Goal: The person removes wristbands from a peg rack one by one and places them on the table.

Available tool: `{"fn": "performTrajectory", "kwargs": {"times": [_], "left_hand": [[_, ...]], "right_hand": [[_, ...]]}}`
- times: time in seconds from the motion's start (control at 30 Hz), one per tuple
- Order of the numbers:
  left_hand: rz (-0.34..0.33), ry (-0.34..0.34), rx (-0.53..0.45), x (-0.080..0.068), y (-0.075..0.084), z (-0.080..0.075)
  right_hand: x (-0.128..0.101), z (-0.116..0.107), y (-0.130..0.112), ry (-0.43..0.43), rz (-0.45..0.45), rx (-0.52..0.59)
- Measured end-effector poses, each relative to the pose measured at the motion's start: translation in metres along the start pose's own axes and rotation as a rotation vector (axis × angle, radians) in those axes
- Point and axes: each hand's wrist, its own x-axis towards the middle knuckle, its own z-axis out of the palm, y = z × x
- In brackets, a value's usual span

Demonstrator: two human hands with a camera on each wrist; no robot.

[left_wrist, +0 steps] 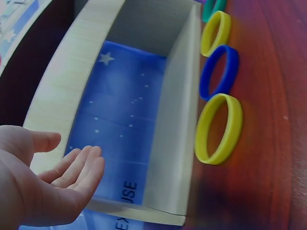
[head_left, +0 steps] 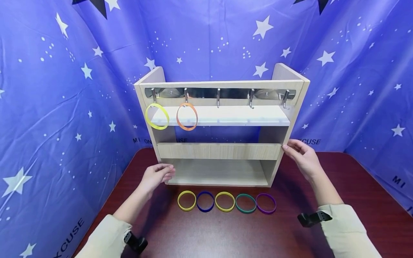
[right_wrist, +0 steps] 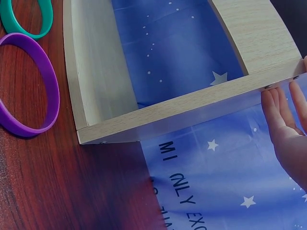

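Starry blue cloth (head_left: 209, 46) behind dark red tabletop (head_left: 213, 236). Five bands (head_left: 225, 210) rowed before wooden rack (head_left: 219, 151); two more bands (head_left: 188, 128) on hooks (head_left: 218, 98). Left hand (head_left: 157, 175) near rack, thumb apart from fingers; right hand (head_left: 303, 159) touching rack's side, fingers extended.

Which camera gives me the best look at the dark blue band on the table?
The left wrist view: there the dark blue band appears whole and largest, between two yellow bands. The head view also shows it whole, but smaller, in front of the wooden shelf. The right wrist view does not show it.
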Motion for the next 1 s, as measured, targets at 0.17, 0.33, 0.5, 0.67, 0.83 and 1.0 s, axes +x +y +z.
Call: {"fn": "performTrajectory", "kwargs": {"times": [0.17,0.33,0.5,0.67,0.83,1.0], "left_hand": [[0.005,0.007,-0.031,0.001,0.01,-0.003],[0.02,-0.004,-0.057,0.002,0.022,-0.006],[0.048,-0.029,-0.106,0.001,0.034,-0.003],[0.048,-0.036,-0.153,-0.001,0.042,0.002],[0.056,-0.029,-0.204,0.0,0.053,0.009],[0.077,-0.063,-0.243,0.001,0.073,0.015]], "right_hand": [[0.0,0.001,-0.002,0.002,0.016,-0.002],[0.001,0.001,-0.003,0.009,0.027,-0.004],[0.002,0.0,-0.002,0.003,0.028,0.027],[0.001,0.001,-0.002,-0.014,0.028,0.059],[0.0,0.001,-0.001,-0.019,0.037,0.06],[0.002,0.001,-0.005,-0.017,0.042,0.081]]}}
